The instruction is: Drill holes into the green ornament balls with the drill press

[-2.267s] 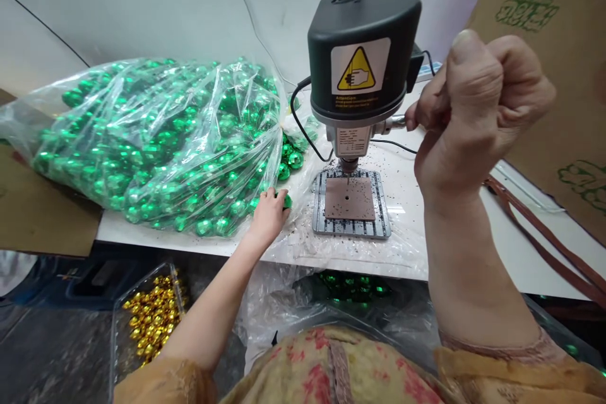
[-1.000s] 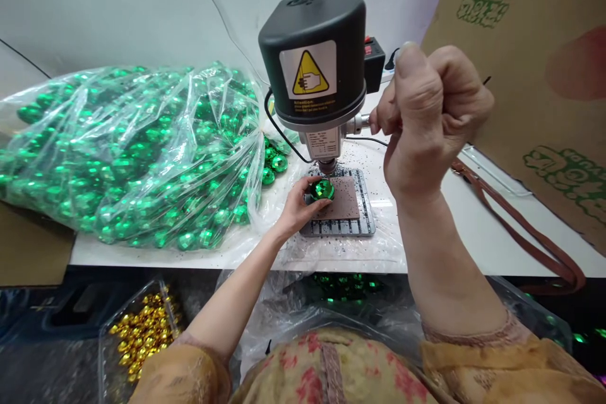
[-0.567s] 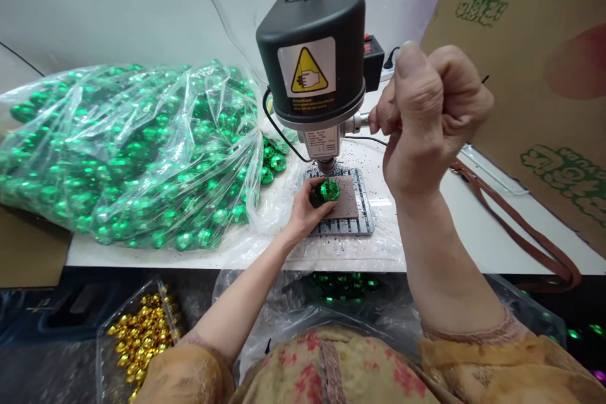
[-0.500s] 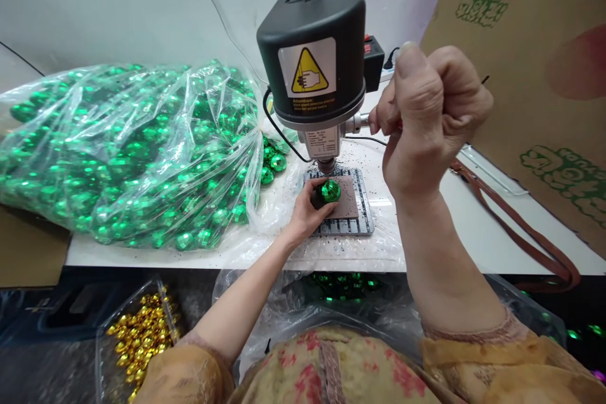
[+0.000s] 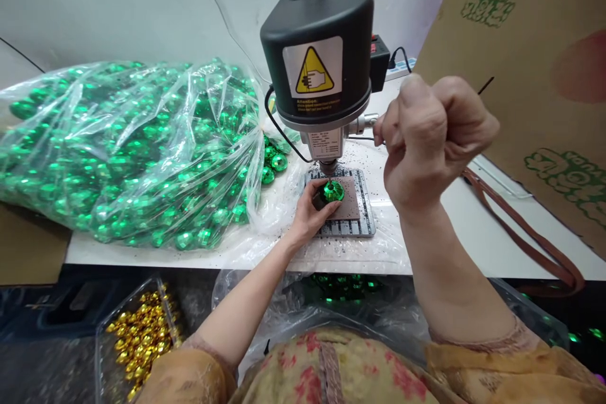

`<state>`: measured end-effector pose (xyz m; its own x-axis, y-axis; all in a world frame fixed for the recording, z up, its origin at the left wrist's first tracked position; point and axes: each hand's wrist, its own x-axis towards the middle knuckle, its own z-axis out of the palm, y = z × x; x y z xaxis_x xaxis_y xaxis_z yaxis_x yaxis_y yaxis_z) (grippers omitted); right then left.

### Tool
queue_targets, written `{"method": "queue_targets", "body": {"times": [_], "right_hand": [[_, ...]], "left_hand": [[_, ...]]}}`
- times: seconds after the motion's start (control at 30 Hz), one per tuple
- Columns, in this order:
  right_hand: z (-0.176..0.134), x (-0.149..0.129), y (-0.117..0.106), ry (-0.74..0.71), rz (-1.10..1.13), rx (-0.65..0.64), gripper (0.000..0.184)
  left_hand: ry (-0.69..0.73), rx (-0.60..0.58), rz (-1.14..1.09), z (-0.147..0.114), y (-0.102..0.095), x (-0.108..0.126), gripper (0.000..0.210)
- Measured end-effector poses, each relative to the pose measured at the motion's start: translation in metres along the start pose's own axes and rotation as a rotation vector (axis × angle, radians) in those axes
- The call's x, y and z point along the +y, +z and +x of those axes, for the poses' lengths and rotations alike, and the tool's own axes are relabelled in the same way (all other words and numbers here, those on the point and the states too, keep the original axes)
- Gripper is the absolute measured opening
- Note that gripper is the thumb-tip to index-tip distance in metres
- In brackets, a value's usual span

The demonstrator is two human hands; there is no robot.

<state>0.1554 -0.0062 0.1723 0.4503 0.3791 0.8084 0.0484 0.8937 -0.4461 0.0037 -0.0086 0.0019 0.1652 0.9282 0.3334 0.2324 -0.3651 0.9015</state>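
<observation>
My left hand (image 5: 312,207) grips a shiny green faceted ball (image 5: 334,190) between thumb and fingers. The ball rests on a brown board (image 5: 349,205) lying on the slotted metal base (image 5: 367,225) of a small drill press (image 5: 318,57). Directly above the ball is the drill chuck (image 5: 328,166), its bit reaching the ball's top. My right hand (image 5: 433,139) is closed in a fist around the feed handle at the press's right side; the handle itself is mostly hidden by the fingers.
A clear plastic bag of green balls (image 5: 142,158) fills the table's left. Gold balls (image 5: 144,331) sit in a clear bin below left. A brown strap (image 5: 525,227) and a large cardboard box (image 5: 534,88) stand at right. Dark shavings litter the white table (image 5: 388,246).
My right hand has come down slightly on the handle. The bit now meets the top of the green ball, which my left hand still holds. The whole view has shifted a little.
</observation>
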Motion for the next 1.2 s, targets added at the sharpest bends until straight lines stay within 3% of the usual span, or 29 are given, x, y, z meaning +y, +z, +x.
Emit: {"method": "queue_targets", "body": {"times": [0.13,0.33,0.8,1.2], "right_hand": [[-0.01,0.003,0.0,0.007,-0.017,0.028,0.055],[-0.014,0.013,0.002,-0.145,0.128,0.074,0.055],[-0.025,0.021,-0.006,-0.206,0.066,0.081,0.051],[-0.036,0.031,-0.019,-0.305,0.082,-0.021,0.049]], "left_hand": [[0.009,0.002,0.012,0.0,-0.001,0.001,0.051],[0.017,0.006,0.026,0.0,-0.001,0.003,0.051],[0.019,0.004,0.002,0.0,0.0,0.002,0.052],[0.016,0.012,0.018,0.0,-0.001,0.003,0.051]]}}
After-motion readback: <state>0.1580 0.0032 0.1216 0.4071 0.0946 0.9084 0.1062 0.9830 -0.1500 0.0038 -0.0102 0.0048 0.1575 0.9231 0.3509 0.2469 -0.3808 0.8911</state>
